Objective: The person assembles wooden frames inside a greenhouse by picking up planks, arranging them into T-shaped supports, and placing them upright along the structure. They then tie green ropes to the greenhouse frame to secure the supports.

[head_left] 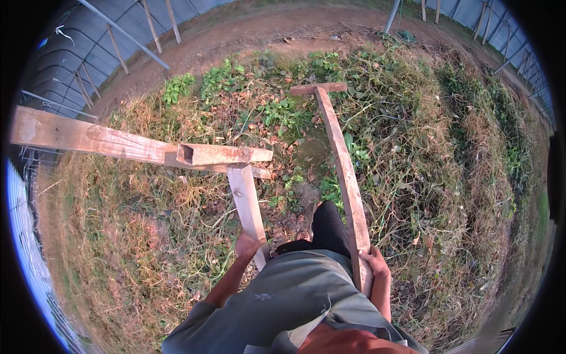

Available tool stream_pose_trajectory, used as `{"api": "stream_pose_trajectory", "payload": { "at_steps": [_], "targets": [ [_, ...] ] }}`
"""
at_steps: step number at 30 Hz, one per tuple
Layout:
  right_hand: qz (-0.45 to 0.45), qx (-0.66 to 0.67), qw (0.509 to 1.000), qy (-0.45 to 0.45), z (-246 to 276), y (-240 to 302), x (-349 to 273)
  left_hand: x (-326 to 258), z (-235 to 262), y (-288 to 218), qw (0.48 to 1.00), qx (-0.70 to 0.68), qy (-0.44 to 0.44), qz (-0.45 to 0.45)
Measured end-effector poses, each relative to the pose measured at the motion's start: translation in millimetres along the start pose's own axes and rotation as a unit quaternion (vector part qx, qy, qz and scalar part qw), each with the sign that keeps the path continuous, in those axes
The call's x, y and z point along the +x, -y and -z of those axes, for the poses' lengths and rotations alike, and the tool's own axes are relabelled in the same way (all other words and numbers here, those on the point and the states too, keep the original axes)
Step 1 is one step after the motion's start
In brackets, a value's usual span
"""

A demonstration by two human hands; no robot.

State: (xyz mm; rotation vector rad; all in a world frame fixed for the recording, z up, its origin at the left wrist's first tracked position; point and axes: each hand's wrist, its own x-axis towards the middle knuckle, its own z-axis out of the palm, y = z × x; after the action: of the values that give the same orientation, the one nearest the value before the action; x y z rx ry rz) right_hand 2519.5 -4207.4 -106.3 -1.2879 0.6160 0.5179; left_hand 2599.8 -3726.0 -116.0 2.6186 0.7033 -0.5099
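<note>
My left hand (248, 243) is closed around a pale wooden post (246, 200) at my left side. At its far end the post meets a short wooden block (227, 154), and a wide plank (100, 140) reaches from there to the far left; how they are joined is hidden. On my right side, my right hand (376, 262) grips the near end of a long wooden beam (344, 165), thumb on top. A short crosspiece (318, 88) sits across that beam's far end, making a T. Part of the left post's near end is hidden by my shirt.
Dry, tangled vines (401, 118) cover the ground, with green leafy plants (221, 79) among them. Beyond lies a strip of bare soil (259, 32). Metal poles (127, 35) and leaning wooden stakes (151, 26) stand along the sheeted walls of a greenhouse.
</note>
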Motion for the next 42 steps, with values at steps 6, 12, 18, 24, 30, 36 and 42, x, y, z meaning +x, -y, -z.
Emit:
{"api": "stream_pose_trajectory", "payload": {
  "at_steps": [6,12,18,24,30,36,42],
  "targets": [
    [-0.024,0.032,0.997,0.059,8.5,94.9,173.1,123.0,1.8,-98.9,0.999,0.021,-0.007,0.032],
    [-0.027,-0.006,0.998,0.058,29.9,232.9,317.8,257.9,25.5,-222.1,0.998,-0.059,-0.025,-0.009],
    [-0.059,-0.070,0.994,0.064,36.9,383.4,414.1,375.8,65.2,-330.5,0.999,-0.015,-0.039,0.019],
    [-0.027,-0.080,0.994,0.071,19.2,498.2,528.9,503.8,110.1,-425.7,0.998,-0.042,-0.034,0.029],
    [-0.058,-0.046,0.994,0.084,-28.3,614.5,722.3,711.5,136.3,-507.6,0.995,-0.072,0.004,0.074],
    [0.021,-0.064,0.995,0.075,-108.6,768.1,904.1,907.0,219.2,-592.4,0.995,-0.067,-0.031,0.069],
    [0.042,-0.045,0.997,0.054,-163.7,914.3,1026.5,1056.0,335.1,-682.2,0.987,-0.121,-0.101,0.044]
  ]
}}
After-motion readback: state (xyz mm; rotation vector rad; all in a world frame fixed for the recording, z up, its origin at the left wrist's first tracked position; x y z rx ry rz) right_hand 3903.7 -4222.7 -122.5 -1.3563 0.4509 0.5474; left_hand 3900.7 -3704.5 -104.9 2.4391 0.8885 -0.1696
